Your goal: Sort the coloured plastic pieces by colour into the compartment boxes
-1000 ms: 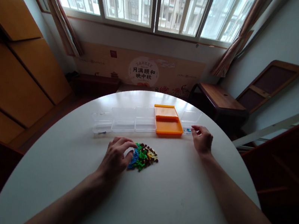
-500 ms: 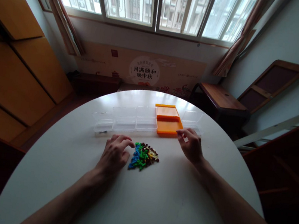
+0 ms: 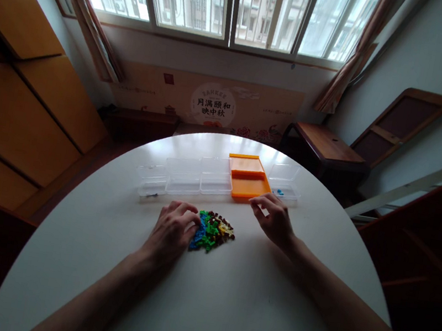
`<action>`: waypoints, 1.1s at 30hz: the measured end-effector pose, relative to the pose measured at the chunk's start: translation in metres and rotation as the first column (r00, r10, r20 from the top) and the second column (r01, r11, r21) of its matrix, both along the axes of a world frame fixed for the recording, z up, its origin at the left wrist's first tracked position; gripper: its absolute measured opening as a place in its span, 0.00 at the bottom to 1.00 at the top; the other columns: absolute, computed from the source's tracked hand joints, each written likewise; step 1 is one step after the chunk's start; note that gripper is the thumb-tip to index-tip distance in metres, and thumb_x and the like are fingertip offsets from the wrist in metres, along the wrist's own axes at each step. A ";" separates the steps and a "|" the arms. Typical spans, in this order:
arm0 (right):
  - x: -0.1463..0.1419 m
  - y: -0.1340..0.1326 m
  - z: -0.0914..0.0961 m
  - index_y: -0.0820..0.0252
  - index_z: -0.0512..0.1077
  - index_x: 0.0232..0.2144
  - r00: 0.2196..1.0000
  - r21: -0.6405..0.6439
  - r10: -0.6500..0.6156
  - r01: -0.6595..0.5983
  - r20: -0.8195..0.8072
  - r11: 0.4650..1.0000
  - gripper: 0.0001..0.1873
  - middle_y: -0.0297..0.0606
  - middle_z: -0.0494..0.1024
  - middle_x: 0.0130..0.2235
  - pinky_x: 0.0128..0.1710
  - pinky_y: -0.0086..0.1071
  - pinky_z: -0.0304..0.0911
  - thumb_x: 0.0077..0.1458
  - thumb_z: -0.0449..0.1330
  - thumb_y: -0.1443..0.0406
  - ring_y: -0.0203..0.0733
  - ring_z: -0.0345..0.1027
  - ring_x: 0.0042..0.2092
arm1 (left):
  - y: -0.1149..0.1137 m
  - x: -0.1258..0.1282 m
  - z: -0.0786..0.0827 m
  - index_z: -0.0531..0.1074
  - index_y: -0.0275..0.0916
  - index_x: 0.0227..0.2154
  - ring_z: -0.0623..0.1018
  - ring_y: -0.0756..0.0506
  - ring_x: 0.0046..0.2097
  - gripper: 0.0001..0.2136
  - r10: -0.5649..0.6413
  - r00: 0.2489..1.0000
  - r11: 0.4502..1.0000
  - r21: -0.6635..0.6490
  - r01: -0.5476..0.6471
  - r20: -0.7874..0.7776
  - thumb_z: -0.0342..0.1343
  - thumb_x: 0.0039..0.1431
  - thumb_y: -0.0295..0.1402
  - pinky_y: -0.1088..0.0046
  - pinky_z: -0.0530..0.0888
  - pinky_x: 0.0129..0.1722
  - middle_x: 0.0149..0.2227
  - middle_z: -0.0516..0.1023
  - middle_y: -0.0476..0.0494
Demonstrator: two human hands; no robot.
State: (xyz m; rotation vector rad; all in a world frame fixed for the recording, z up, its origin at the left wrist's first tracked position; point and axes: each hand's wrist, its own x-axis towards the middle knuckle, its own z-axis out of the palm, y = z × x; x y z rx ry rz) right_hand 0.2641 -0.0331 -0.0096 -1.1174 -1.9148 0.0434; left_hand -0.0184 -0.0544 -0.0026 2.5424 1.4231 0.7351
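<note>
A heap of small building bricks (image 3: 210,234) in blue, green, dark brown and yellow lies mid-table. My left hand (image 3: 171,228) rests at the heap's left edge, thumb and forefinger apart, touching the blue bricks. Over the table, just in front of the orange box (image 3: 251,186), my right hand (image 3: 275,219) hovers with loosely curved fingers; nothing shows in them. The orange box stands with its lid back. To its right, a clear box (image 3: 290,190) holds a few blue bricks (image 3: 279,192), partly behind my right hand.
Left of the orange box stand several clear lidded boxes: one next to it (image 3: 216,184), a wider one (image 3: 182,183), and a small one (image 3: 153,184) with something dark inside. All are on the round white table (image 3: 198,307). A wooden stool (image 3: 329,143) stands beyond its right edge.
My right hand has moved left and toward me, away from the right clear box, uncovering the blue bricks in it. My left hand has shifted slightly right, onto the heap's blue edge.
</note>
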 end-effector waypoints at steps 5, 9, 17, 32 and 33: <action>-0.010 -0.006 0.003 0.59 0.75 0.33 0.997 -0.073 0.066 -0.069 -0.042 0.995 0.07 0.38 0.76 0.33 0.35 0.33 0.65 0.57 0.56 0.70 0.40 0.68 0.34 | 0.000 0.002 0.001 0.74 0.40 0.31 0.71 0.42 0.45 0.04 -0.028 0.998 0.989 0.144 0.021 0.050 0.55 0.59 0.28 0.61 0.64 0.45 0.40 0.77 0.44; -0.030 -0.020 0.007 0.59 0.76 0.34 0.976 -0.216 0.178 -0.202 -0.124 0.955 0.06 0.37 0.76 0.32 0.33 0.31 0.65 0.57 0.58 0.68 0.37 0.69 0.32 | -0.006 0.008 0.008 0.73 0.40 0.32 0.71 0.44 0.43 0.03 -0.082 0.991 0.949 0.311 0.046 0.106 0.55 0.60 0.28 0.64 0.64 0.44 0.37 0.77 0.45; -0.058 -0.042 0.014 0.60 0.77 0.34 0.910 -0.354 0.368 -0.414 -0.192 0.839 0.07 0.38 0.74 0.32 0.33 0.29 0.64 0.57 0.59 0.65 0.36 0.67 0.31 | -0.018 0.019 0.014 0.73 0.41 0.35 0.71 0.44 0.47 0.04 -0.228 0.967 0.882 0.445 0.156 0.113 0.56 0.59 0.26 0.64 0.65 0.47 0.38 0.77 0.46; -0.056 -0.035 0.005 0.60 0.76 0.29 0.915 -0.262 0.360 -0.398 -0.180 0.879 0.07 0.37 0.74 0.28 0.31 0.28 0.63 0.57 0.60 0.64 0.35 0.66 0.29 | -0.019 0.017 0.014 0.75 0.45 0.31 0.72 0.45 0.46 0.03 -0.279 0.957 0.871 0.438 0.220 0.075 0.59 0.57 0.29 0.65 0.66 0.47 0.36 0.78 0.49; -0.055 -0.034 0.003 0.60 0.76 0.30 0.920 -0.257 0.347 -0.385 -0.181 0.886 0.07 0.37 0.75 0.29 0.31 0.28 0.64 0.56 0.60 0.64 0.35 0.67 0.29 | -0.019 0.017 0.013 0.75 0.45 0.31 0.72 0.44 0.46 0.03 -0.275 0.959 0.872 0.438 0.218 0.071 0.59 0.57 0.29 0.65 0.66 0.46 0.36 0.78 0.49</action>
